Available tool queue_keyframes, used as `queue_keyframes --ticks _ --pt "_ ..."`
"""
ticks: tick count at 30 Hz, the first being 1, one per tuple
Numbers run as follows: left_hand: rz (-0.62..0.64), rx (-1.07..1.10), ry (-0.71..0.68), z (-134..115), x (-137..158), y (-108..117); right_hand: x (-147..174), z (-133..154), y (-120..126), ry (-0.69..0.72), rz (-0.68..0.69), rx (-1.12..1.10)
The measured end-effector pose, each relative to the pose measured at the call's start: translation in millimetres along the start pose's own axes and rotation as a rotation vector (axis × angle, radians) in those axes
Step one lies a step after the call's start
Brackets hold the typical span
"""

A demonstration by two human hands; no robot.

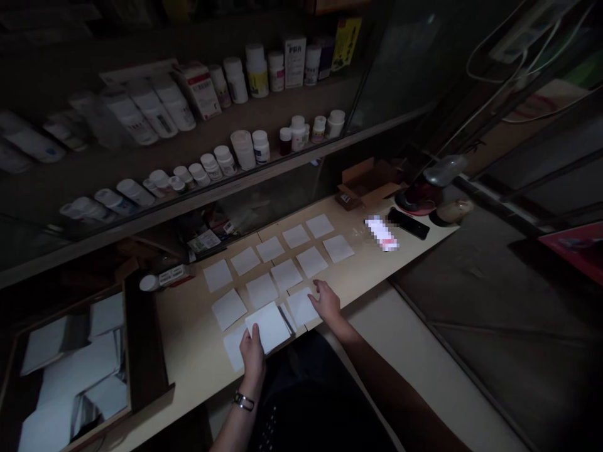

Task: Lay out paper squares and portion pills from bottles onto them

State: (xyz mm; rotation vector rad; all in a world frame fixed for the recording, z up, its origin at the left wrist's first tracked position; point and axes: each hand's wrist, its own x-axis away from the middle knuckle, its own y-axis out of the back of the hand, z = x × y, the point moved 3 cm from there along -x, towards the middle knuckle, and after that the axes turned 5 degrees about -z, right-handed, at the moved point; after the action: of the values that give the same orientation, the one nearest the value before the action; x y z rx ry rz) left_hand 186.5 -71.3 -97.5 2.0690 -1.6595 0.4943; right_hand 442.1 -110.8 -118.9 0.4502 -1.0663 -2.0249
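Two rows of five white papers and a partial third cover the desk, while the left hand grips a stack seemingly not yet laid out and the right hand, loosely open, reaches a front-row sheet.

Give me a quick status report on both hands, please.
Left hand holds paper stack. Right hand at edge of one sheet. Other sheets laid out beyond.

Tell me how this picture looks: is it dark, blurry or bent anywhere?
Head view: dim overall, with the top corners sinking into shadow; head view: the bright patch near the black phone is pixelated; head view: bottles at far left lean and look soft, perhaps lens stretch; head view: the pale papers stand out fairly clearly.
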Motion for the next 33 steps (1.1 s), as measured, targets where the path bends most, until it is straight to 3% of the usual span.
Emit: queue_keyframes --ticks 3,7,10,13,21,26,29,33 --pt "0.106 0.031 0.034 0.2 4.8 -14.8 11.3 19.9 5.7 0.011 0.023 -0.189" --pt "0.238 0.074 0.058 -1.6 10.8 -36.6 32.3 39.3 -9.3 -0.12 0.26 -0.597" --pt "0.275 0.051 0.076 -3.3 12.2 -47.2 37.4 34.7 -15.9 -0.247 0.238 -0.768" --pt "0.305 0.001 0.082 -2.2 12.0 -53.7 35.9 22.0 -15.6 -0.276 0.2 -0.829" --pt "0.322 -0.007 0.079 7.5 9.2 -67.4 19.1 -10.1 -1.2 -0.212 0.18 -0.732" --pt "0.175 -0.059 0.009 0.6 4.4 -71.1 -23.9 -59.1 32.7 -0.2 0.144 -0.684" --pt "0.124 -0.071 0.001 -1.3 4.3 -74.0 -47.4 -88.0 42.0 -0.213 0.144 -0.546" --pt "0.144 -0.084 -0.015 0.1 8.4 -82.1 -58.9 -100.9 37.0 -0.179 0.136 -0.289"
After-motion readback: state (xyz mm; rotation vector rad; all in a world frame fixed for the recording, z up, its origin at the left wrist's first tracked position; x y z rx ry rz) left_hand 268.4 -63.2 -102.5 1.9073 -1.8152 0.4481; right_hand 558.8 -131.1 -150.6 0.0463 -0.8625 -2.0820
